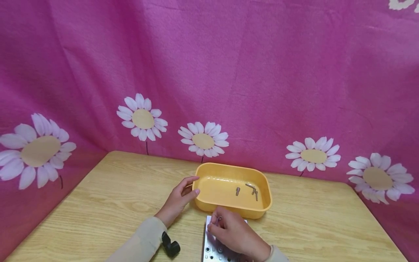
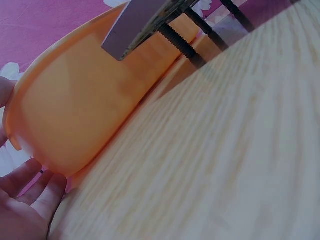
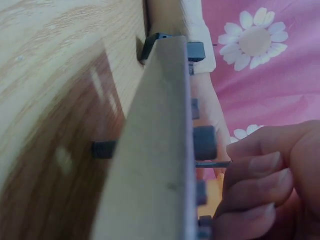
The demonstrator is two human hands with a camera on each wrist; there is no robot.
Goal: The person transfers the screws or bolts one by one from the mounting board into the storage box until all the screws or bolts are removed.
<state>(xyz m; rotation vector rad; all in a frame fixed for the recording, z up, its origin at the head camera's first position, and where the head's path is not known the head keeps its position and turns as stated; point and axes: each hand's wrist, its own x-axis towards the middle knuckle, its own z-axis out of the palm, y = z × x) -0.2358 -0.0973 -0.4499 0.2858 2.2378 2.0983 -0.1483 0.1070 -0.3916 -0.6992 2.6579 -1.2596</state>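
Observation:
My left hand [image 1: 178, 200] holds the left end of a yellow plastic bin [image 1: 248, 211], thumb and fingers at its rim. In the left wrist view some of its fingers [image 2: 47, 197] lie against the bin's outer wall, low by the table. My right hand [image 1: 234, 231] is over a metal plate [image 1: 214, 243] in front of the bin, fingers curled. The right wrist view shows a thin metal rod [image 3: 212, 164] running from the plate's face into those fingertips; its end is hidden. Beside it a thick bolt head [image 3: 204, 142] stands out from the plate.
Several loose bolts [image 1: 238, 191] lie in the bin, mostly toward its right side. Threaded bolt shanks [image 2: 177, 41] stick out under the plate, which sits above the wooden table [image 1: 114, 203]. A black strap piece [image 1: 170, 245] is by the left sleeve. Pink flowered cloth [image 1: 248, 91] hangs behind.

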